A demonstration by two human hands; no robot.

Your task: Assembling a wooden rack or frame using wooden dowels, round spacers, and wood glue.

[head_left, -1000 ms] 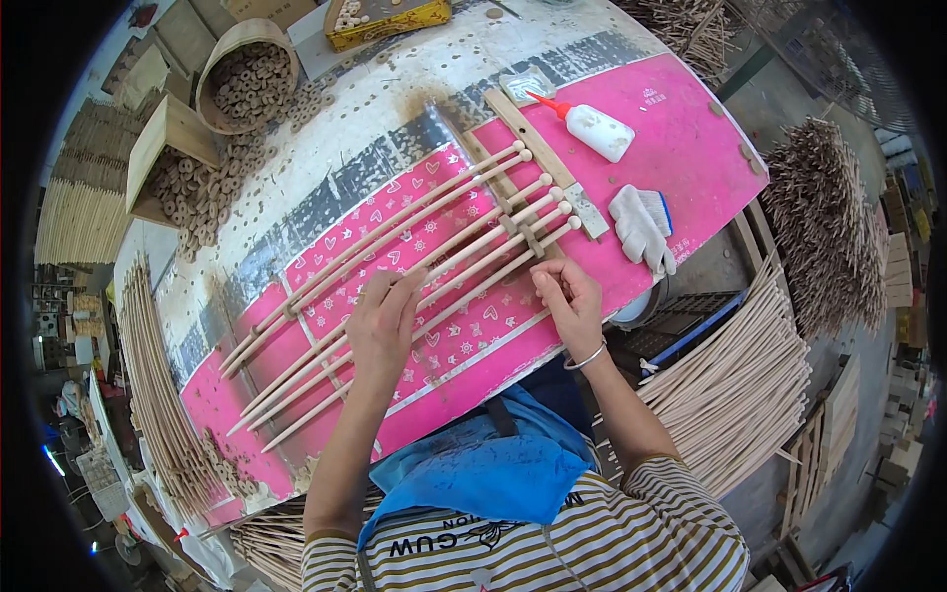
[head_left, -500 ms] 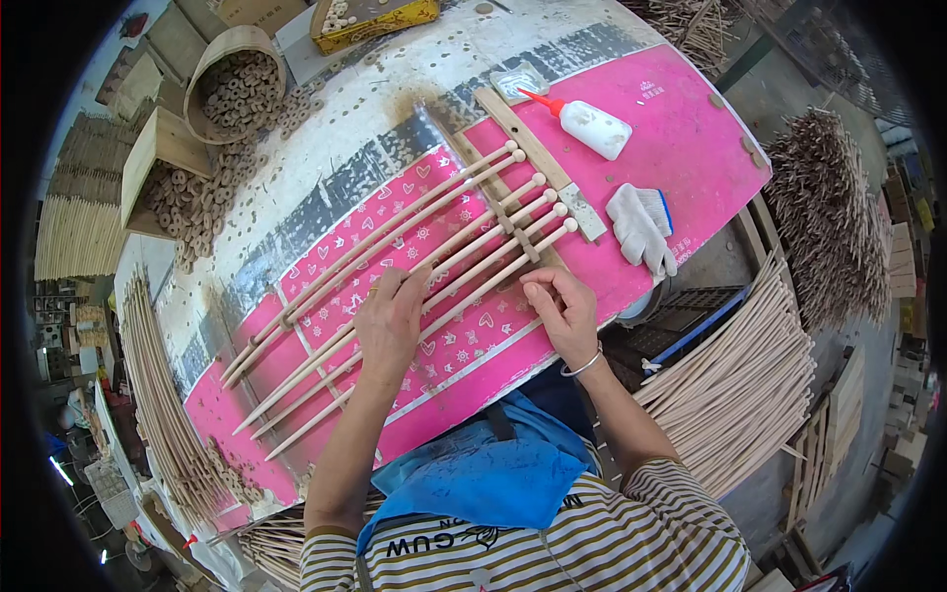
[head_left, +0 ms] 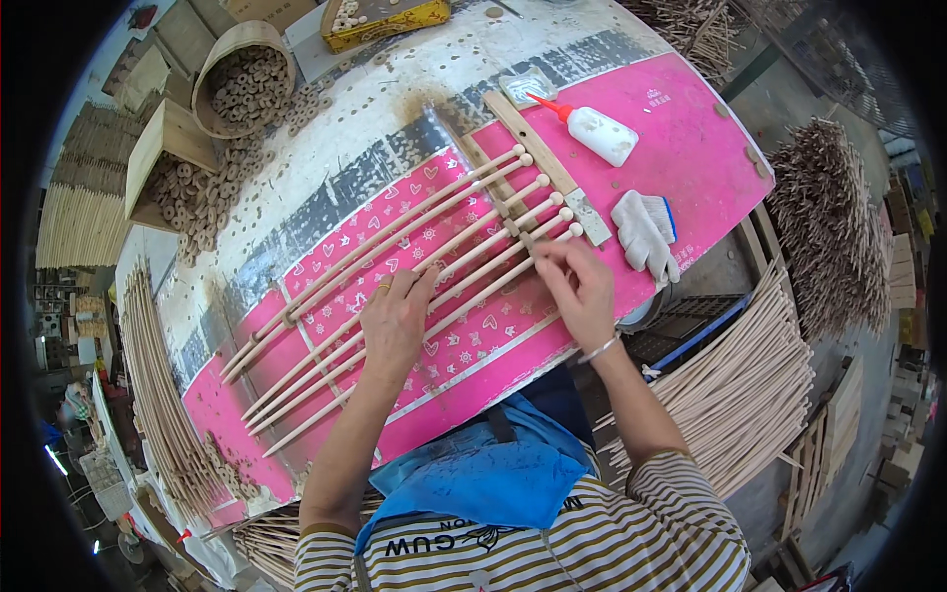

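Observation:
Several slim wooden sticks (head_left: 340, 261) with round ball ends (head_left: 575, 229) lie side by side across a pink patterned sheet on the table. My left hand (head_left: 395, 318) rests over their middle, its fingers closed around one stick. At the ball ends, my right hand (head_left: 582, 288) has thumb and fingertips pressed together beside a notched wooden crosspiece (head_left: 501, 197); what it pinches is too small to make out. Small wooden rings (head_left: 289, 318) sit on the two farthest sticks. Just beyond the balls, a flat wooden bar (head_left: 533, 143) is fixed across the sheet.
A white squeeze bottle with a red tip (head_left: 602, 136) and a white glove (head_left: 643, 235) lie to the right. Wooden rings spill from a round tub (head_left: 202, 99) and a box (head_left: 148, 183) at far left. Stick bundles (head_left: 730, 385) stand beside the table.
My right hand has moved forward from the table's near side to the ball ends of the nearest sticks. My left hand stays on the sticks, whose left tips have shifted slightly.

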